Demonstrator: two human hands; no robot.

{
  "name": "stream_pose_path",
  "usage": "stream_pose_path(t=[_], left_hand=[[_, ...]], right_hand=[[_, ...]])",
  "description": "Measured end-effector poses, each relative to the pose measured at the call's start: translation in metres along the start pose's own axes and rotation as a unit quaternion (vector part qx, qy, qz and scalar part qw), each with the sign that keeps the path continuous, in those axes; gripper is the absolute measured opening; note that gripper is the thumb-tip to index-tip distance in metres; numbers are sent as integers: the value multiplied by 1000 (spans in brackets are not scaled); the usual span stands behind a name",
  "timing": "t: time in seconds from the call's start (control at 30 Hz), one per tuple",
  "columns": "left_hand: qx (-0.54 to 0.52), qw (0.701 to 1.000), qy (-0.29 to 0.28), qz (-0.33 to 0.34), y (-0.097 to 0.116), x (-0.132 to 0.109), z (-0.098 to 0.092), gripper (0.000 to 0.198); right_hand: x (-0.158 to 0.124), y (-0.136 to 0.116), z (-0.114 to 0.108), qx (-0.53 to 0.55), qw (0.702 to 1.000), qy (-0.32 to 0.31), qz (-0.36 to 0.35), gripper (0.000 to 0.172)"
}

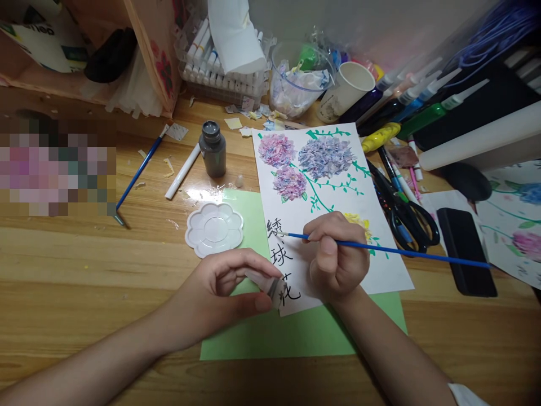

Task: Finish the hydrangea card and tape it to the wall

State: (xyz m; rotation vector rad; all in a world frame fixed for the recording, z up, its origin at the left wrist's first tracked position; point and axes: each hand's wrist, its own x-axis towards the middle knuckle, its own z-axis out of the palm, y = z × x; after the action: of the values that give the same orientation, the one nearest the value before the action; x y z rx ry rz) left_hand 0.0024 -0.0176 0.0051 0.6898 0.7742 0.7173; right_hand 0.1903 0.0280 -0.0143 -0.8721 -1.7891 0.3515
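- Head view, containers: a clear plastic tub (291, 93) at the back of the counter (127, 293) holds crumpled scraps of paper or film.
- Right of the tub stands a white paper cup (338, 107), its mouth facing up.
- To the tub's left, a clear case (266, 84) is packed with white-barrelled markers (207, 73), with a white tissue (236, 39) draped over them.
- A dark grey bottle (214, 155) stands upright and uncapped, just beside a white marker (182, 172).
- Nearer the person, a white flower-shaped palette (214, 228) overlaps the left edge of a green sheet (287, 338).
- Left hand (220, 287): its fingers curve into a narrow gap, thumb below, pinching a folded translucent wipe (264, 282) with a dark edge; it may be tissue, though blur leaves the material unsure.
- Right hand (340, 256): its fingers are closed around a blue-handled paintbrush (406, 250), thumb against the curled fingers, the pale tip over the topmost of three black Chinese characters (280, 256).
- Those characters run down the left side of a white sheet (380, 276) bearing pink, purple and blue-violet hydrangea heads (325, 157) and green stems; it lies partly on the green sheet, beneath the right hand.
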Motion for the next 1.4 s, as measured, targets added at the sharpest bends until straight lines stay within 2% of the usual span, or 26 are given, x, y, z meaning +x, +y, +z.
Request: stream_pose_path(t=[0.1, 0.27, 0.4, 0.57, 0.7, 1.0, 1.07, 1.13, 1.23, 1.3, 1.4], left_hand=[[4, 1000, -4, 3, -1, 0, -1, 23], [10, 1000, -6, 10, -2, 1, -1, 24], [-3, 1000, -6, 5, -2, 1, -1, 22], [-12, 1000, -17, 12, -3, 1, -2, 22], [-15, 1000, -20, 10, -3, 0, -2, 21], [5, 1000, -14, 28, -5, -1, -3, 21], [15, 999, -14, 36, -5, -2, -2, 21], [16, 999, -19, 35, -4, -3, -1, 23], [26, 999, -9, 28, -4, -5, 1, 26], [44, 999, 8, 32, -3, -5, 2, 28], [81, 995, 33, 48, -3, -6, 3, 29]], right_hand=[[1, -1, -2, 11, 999, -41, -17, 14], [1, -1, -2, -2, 1000, -2, -9, 14], [2, -3, -3, 5, 998, -53, -33, 16], [3, -5, -4, -7, 999, -39, -30, 17], [3, -6, -5, -7, 997, -75, -33, 16], [-3, -2, -3, 39, 998, -53, -16, 15], [-4, -3, -1, 57, 998, -10, 2, 14], [-3, -8, 0, 99, 992, 67, 48, 15], [4, -21, -8, 182, 952, 174, 174, 17], [8, -29, -19, 228, 921, 195, 247, 16], [7, -34, -38, 277, 898, 173, 294, 14]])
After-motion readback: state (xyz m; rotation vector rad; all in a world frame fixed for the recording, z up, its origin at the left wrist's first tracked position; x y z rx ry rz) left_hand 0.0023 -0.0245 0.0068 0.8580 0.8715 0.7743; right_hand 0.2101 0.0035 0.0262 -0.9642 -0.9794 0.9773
